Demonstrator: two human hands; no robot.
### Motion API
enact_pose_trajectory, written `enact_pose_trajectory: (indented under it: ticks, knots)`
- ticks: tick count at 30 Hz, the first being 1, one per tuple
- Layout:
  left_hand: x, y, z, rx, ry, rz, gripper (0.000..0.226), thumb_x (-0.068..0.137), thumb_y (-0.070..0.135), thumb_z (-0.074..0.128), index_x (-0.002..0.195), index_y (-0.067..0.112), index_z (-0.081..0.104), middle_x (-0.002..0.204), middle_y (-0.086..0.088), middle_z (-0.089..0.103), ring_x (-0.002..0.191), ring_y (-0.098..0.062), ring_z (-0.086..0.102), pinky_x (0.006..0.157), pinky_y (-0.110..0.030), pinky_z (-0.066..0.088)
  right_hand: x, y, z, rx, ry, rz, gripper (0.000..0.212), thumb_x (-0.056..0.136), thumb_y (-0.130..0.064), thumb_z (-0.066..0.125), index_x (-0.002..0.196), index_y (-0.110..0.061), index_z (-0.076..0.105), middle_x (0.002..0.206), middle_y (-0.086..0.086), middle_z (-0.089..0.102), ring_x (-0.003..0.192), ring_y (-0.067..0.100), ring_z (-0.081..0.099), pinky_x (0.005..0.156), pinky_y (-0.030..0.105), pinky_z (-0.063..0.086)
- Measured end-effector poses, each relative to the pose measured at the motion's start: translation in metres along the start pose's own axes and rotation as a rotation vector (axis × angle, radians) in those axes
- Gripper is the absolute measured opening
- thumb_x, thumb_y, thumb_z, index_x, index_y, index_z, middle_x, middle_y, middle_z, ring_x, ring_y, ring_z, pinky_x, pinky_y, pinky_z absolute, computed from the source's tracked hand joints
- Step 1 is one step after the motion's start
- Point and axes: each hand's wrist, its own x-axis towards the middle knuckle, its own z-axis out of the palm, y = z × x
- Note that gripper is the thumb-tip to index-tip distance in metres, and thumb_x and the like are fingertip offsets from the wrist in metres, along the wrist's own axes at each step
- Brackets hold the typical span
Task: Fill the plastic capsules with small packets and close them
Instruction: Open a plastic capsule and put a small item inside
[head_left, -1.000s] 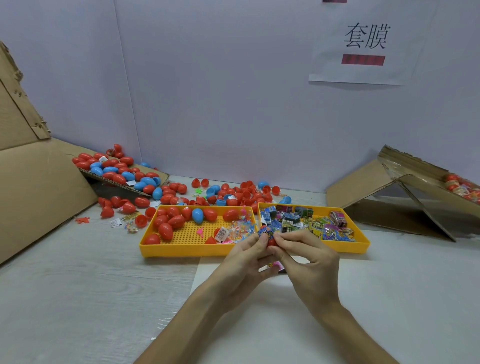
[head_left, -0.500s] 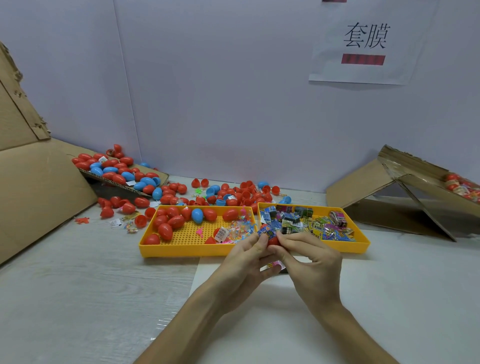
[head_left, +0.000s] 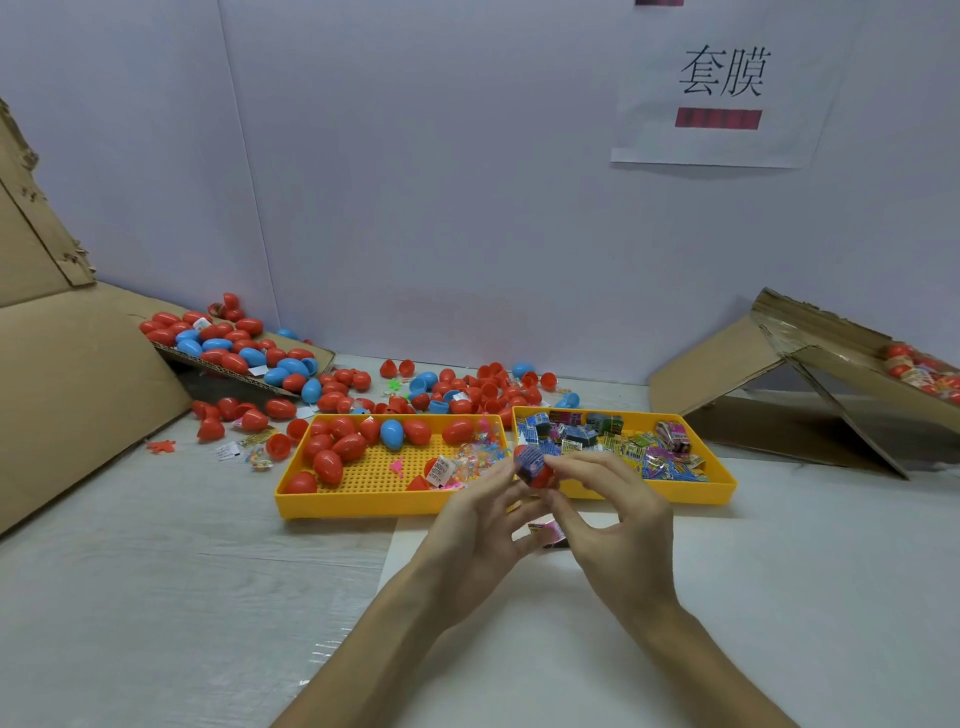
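My left hand (head_left: 478, 525) and my right hand (head_left: 618, 525) meet in front of the two yellow trays. Between their fingertips sits a red capsule half (head_left: 541, 475) with a blue packet (head_left: 530, 460) sticking out of its top. A small pink packet (head_left: 550, 534) shows below, between my palms; whether it is held or lies on the table I cannot tell. The left yellow tray (head_left: 363, 506) holds red and blue capsules and clear packets. The right yellow tray (head_left: 722, 486) holds several colourful packets.
Many red and blue capsules (head_left: 457, 387) lie loose behind the trays and on a cardboard ramp (head_left: 322, 358) at the left. A large cardboard sheet (head_left: 67, 374) leans at far left. A folded cardboard shelter (head_left: 779, 374) stands at the right, holding more capsules (head_left: 919, 369).
My hands have lifted slightly and my right fingers have spread apart; the red capsule half with the blue packet now shows more clearly between the fingertips.
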Motion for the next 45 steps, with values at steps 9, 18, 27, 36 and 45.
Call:
enact_pose_trajectory:
  ticks: [9,18,27,36,45]
  knots:
    - [-0.004,0.006,0.001,0.044,0.084,0.107,0.041,0.091,0.026,0.060,0.131,0.014,0.062,0.126,-0.014,0.068,0.111,-0.023,0.069,0.085,-0.030,0.058,0.001,-0.004,0.001,0.081,-0.063,0.034,0.040,0.081,-0.022,0.077,0.118,-0.007,0.070,0.105,-0.002,0.070,0.102,0.004,0.064,0.088,0.014,0.049]
    - [-0.004,0.005,0.004,0.037,0.094,0.131,0.036,0.089,0.026,0.062,0.123,0.017,0.066,0.116,-0.009,0.073,0.110,-0.025,0.070,0.081,-0.028,0.059,-0.001,0.002,0.003,0.048,-0.013,0.016,0.030,0.074,-0.013,0.078,0.103,-0.003,0.077,0.100,0.000,0.073,0.099,0.002,0.065,0.086,0.009,0.050]
    - [-0.003,0.005,0.004,0.044,0.080,0.120,0.036,0.092,0.029,0.055,0.126,0.018,0.064,0.124,-0.011,0.070,0.113,-0.026,0.069,0.081,-0.027,0.058,0.001,-0.001,-0.001,0.196,-0.005,0.147,0.022,0.083,-0.021,0.073,0.105,-0.018,0.075,0.099,-0.012,0.074,0.095,0.003,0.069,0.081,0.015,0.053]
    - [-0.002,0.004,0.006,0.123,0.104,0.105,0.028,0.100,0.028,0.052,0.120,0.026,0.072,0.120,-0.008,0.072,0.112,-0.027,0.069,0.084,-0.029,0.058,0.003,0.004,-0.003,-0.007,-0.005,-0.005,0.011,0.082,-0.006,0.076,0.093,-0.008,0.077,0.091,-0.009,0.071,0.090,0.000,0.066,0.080,0.009,0.050]
    - [-0.003,0.002,0.006,0.218,0.013,0.118,0.049,0.084,0.011,0.075,0.131,0.019,0.065,0.126,-0.016,0.067,0.117,-0.028,0.066,0.090,-0.032,0.057,0.002,0.008,-0.006,-0.116,-0.042,-0.116,0.002,0.084,-0.006,0.069,0.085,-0.007,0.069,0.079,0.000,0.068,0.075,0.007,0.062,0.071,0.014,0.051]
